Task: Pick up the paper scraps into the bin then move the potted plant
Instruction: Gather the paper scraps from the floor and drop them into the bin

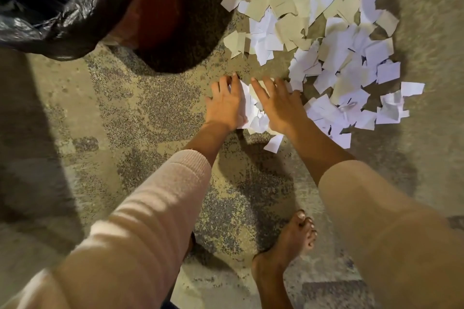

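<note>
A small bunch of paper scraps [252, 110] is pressed between the left hand [226, 105] and right hand [278, 105] on the carpeted floor [140, 113], both sets of fingers spread flat; how much paper lies under the palms is hidden. Beyond the right fingers the main scrap pile [326, 40] is spread. The bin [105, 5], lined with a black bag, is cut off beyond the left fingers.

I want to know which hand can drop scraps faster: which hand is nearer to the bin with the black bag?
The left hand. It lies on the carpet just below the bin, scraps between both hands. The right hand is beside it, further from the bin, toward the paper scraps.
</note>
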